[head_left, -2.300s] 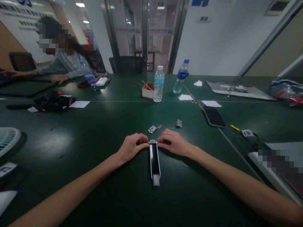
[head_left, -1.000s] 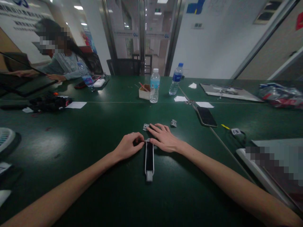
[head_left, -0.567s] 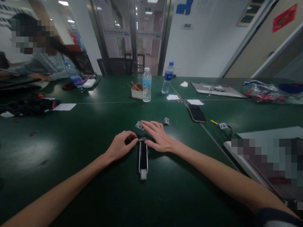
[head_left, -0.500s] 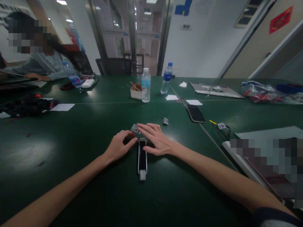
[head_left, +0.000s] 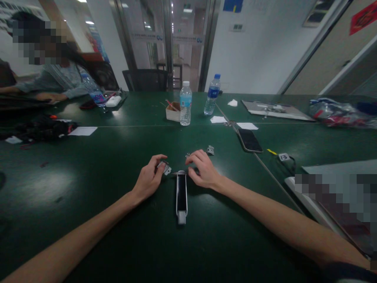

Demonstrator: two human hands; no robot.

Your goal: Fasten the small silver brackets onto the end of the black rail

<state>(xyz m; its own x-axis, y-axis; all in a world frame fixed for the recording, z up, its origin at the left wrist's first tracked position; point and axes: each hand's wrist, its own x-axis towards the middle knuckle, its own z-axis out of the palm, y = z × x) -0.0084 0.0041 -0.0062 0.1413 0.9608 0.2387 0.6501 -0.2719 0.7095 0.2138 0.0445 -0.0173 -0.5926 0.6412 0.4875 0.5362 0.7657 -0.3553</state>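
My left hand (head_left: 149, 177) is closed on a small silver metal bracket (head_left: 166, 169) with holes, held between thumb and fingers. To the right, my right hand (head_left: 204, 169) has its index finger and thumb apart, with nothing visible between them. Just beyond its fingertips lie several tiny metal rings (head_left: 187, 155), perhaps nuts or washers. A second metal bracket (head_left: 210, 150) rests behind the right hand. Between my hands lies a slim, white-edged black device (head_left: 182, 192) with a pale block at its near end. A thin pointed metal piece (head_left: 177, 173) lies across its far end.
Beyond my hands stand a clear water bottle (head_left: 185, 104), a blue-capped bottle (head_left: 212, 94) and a small open box (head_left: 173, 114). At right are a phone (head_left: 249, 140), a numbered tag (head_left: 284, 157) and a laptop-like slab (head_left: 330, 212). Another person (head_left: 55, 78) sits far left.
My hands have moved apart. The bracket they were both at is now in my left hand alone, drawn left. My right hand has moved right, uncovering the tiny rings.
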